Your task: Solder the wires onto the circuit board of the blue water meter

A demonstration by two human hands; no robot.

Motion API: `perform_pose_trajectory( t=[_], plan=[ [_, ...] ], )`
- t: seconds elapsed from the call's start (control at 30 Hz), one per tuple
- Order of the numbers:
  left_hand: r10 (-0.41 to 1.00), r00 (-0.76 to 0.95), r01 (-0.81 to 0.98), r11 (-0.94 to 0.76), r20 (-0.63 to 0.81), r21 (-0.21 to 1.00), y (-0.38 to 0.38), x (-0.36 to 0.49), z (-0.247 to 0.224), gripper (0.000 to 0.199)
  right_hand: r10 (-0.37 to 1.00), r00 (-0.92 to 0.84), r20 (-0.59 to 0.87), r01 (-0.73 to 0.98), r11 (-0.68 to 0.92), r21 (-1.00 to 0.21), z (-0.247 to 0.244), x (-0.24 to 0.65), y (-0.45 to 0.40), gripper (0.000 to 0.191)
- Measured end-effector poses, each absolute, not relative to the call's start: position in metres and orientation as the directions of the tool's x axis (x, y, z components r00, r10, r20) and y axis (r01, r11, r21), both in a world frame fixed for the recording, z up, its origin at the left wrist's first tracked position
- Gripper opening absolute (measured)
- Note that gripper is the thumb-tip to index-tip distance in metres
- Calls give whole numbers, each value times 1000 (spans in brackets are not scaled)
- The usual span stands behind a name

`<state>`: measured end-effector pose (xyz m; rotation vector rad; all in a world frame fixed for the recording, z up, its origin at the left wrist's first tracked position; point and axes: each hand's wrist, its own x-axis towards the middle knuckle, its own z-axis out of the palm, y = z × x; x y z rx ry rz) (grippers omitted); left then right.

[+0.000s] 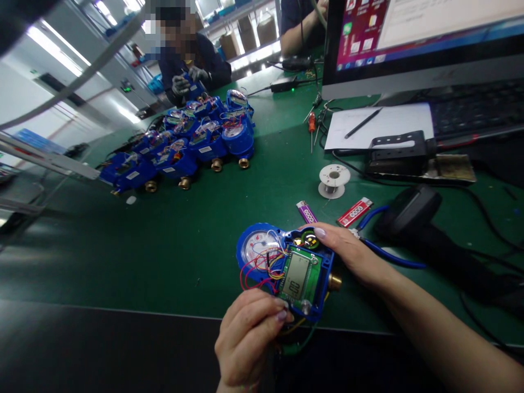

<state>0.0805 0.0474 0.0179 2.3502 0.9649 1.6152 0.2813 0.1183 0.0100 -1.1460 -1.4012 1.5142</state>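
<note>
1. Head view, item in hand: an opened blue water meter (286,267) lies at the near edge of the green bench mat (184,245), directly ahead of me and between my two hands. Its long axis runs from the round dial at far left to the brass fitting (334,281) at near right. The green circuit board with LCD (298,275) faces up; red, yellow and orange wires (257,267) loop from dial to board.
2. My left hand (248,338): curled, fingertips pinching at the lower edge of the meter beside the board. It is the nearer hand to the board.
3. My right hand (347,248): laid over the top right of the housing, fingers gripping it steady, forearm coming in from the right.
4. Just beyond the meter: a purple strip (307,212), a red strip (354,212), blue-handled pliers (385,254), a solder spool (334,180), a handheld scanner (413,215).
5. Farther right: a sheet of paper with a pen (362,124), keyboard, computer monitor (426,38).
6. Far left: a cluster of blue water meters (184,147), well apart from mine.
7. Room: a gloved co-worker (188,60) sits behind that cluster; shelving and strip lights lie beyond.
</note>
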Motion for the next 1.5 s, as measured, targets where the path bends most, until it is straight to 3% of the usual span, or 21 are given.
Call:
perform_pose_trajectory(
  t=[0.87,1.27,1.4,1.5],
  plan=[
    [591,318,421,-789,741,448,48,81,27,8,939,-321,-123,95,-97,-991,9,282,120,52],
    [626,312,356,-774,715,523,51,82,27,10,937,-327,-122,126,-85,-988,12,283,115,53],
    [605,351,357,-792,715,495,54,78,26,11,965,-245,-94,258,-28,-966,16,293,106,51],
    [577,384,354,-813,721,462,58,76,27,11,989,-146,13,299,57,-953,28,320,92,43]
  ],
)
